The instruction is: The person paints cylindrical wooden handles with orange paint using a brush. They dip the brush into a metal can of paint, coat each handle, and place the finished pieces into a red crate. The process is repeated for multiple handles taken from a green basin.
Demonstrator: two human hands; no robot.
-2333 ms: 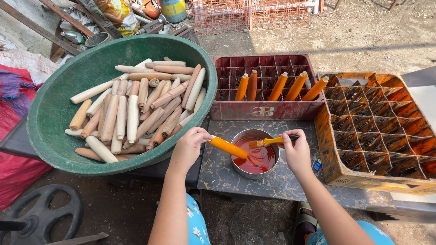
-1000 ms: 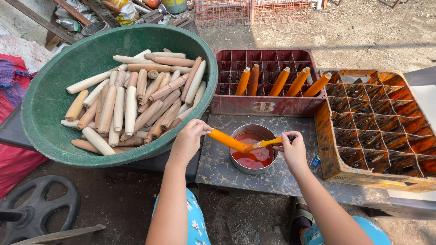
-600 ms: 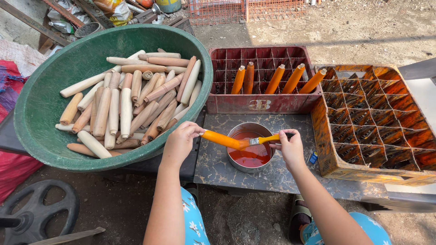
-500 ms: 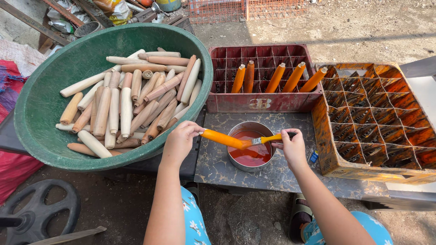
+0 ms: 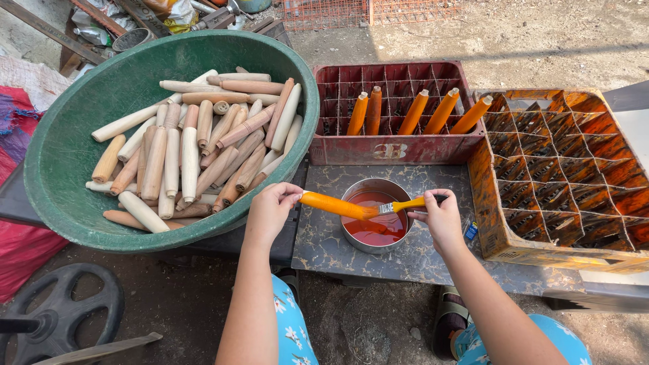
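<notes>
An orange-coated wooden handle (image 5: 336, 205) lies level over the paint tin (image 5: 376, 215), brush (image 5: 404, 205) touching it.

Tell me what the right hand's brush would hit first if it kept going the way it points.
The right hand points its brush leftward; its bristles already touch the orange-painted wooden handle held by the left hand above the paint pot.

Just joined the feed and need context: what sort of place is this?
Probably an outdoor backyard workshop for hand-painting wooden pegs: bare dirt ground, a green basin of unpainted wooden pegs, and a metal pot of orange paint.
</notes>
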